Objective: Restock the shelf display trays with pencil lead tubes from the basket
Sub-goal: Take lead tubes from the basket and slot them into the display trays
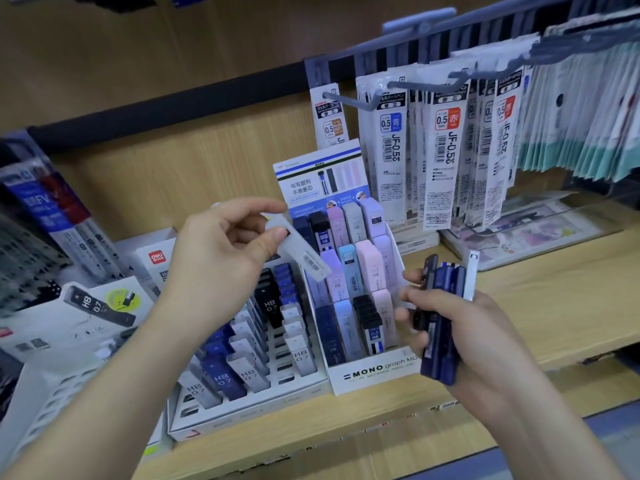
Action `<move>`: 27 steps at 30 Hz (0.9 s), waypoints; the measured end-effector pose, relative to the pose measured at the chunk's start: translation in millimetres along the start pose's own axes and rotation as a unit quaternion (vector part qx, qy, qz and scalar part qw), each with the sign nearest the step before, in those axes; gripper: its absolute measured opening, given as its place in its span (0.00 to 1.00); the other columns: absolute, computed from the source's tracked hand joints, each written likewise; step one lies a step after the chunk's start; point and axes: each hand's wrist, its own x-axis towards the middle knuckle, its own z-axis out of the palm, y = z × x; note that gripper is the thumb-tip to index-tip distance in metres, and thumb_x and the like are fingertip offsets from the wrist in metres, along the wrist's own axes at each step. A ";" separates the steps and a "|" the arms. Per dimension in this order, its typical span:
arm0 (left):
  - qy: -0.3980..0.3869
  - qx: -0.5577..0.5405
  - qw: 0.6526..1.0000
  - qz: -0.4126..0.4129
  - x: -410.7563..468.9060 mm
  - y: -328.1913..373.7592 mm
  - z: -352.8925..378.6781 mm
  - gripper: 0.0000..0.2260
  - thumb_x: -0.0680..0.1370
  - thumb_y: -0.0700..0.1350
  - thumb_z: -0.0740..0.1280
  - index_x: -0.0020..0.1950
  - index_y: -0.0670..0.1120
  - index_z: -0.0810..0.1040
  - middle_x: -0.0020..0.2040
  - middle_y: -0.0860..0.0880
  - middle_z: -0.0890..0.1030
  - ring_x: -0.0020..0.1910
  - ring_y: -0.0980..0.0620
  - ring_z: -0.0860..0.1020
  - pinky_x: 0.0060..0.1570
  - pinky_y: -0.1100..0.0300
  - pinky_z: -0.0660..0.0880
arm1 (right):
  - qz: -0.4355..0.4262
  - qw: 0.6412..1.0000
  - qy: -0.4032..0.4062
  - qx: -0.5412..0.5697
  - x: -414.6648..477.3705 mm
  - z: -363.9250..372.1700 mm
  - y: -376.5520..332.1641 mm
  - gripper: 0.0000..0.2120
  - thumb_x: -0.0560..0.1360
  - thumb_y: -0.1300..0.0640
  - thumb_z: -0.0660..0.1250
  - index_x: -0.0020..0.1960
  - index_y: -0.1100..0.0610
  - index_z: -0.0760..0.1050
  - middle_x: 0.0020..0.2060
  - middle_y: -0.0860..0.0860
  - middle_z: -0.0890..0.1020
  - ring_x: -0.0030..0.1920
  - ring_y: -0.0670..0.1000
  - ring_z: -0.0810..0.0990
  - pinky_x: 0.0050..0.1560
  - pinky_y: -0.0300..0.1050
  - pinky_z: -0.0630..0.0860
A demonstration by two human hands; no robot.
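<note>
My left hand (221, 251) pinches a translucent white lead tube (301, 251) between thumb and fingers, tilted, above the white HB 0.7 display tray (249, 415). My right hand (464, 337) grips a bundle of several dark blue and black lead tubes (440, 320) upright, just right of the MONO graph display tray (374, 374). That tray holds rows of pastel, blue and black tubes. The HB 0.7 tray holds rows of white, blue and black tubes, with some slots unfilled.
A white plastic basket (52, 407) sits at lower left with packaged lead cards on it. Pen refill packets (443, 157) hang on hooks at upper right. The wooden shelf (554, 306) runs to the right with flat packets at the back.
</note>
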 end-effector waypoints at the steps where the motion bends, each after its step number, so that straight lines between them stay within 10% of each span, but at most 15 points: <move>1: -0.009 -0.008 1.000 0.000 0.5 2.5 3.3 0.12 0.74 0.38 0.72 0.46 0.57 0.82 0.40 0.48 0.80 0.37 0.49 0.79 0.39 0.70 0.75 | -0.007 1.000 -0.002 -0.007 0.6 0.1 0.6 0.09 0.76 0.68 0.66 0.54 0.60 0.78 0.35 0.55 0.82 0.30 0.48 0.75 0.21 0.35 0.66; 14: -0.178 -0.111 0.978 -0.021 1.9 22.0 43.0 0.13 0.73 0.32 0.70 0.52 0.47 0.82 0.40 0.44 0.80 0.36 0.52 0.81 0.41 0.65 0.79 | -0.054 0.996 0.014 -0.072 3.6 -3.6 0.0 0.04 0.75 0.64 0.70 0.46 0.57 0.75 0.33 0.54 0.79 0.25 0.46 0.68 0.20 0.35 0.63; 27: -0.154 0.128 0.978 0.056 19.7 19.2 70.5 0.10 0.69 0.55 0.75 0.37 0.48 0.83 0.32 0.51 0.81 0.31 0.56 0.76 0.38 0.59 0.75 | -0.010 0.993 0.102 -0.065 7.0 -23.1 -7.3 0.02 0.77 0.61 0.68 0.46 0.58 0.75 0.30 0.52 0.79 0.26 0.47 0.70 0.21 0.36 0.64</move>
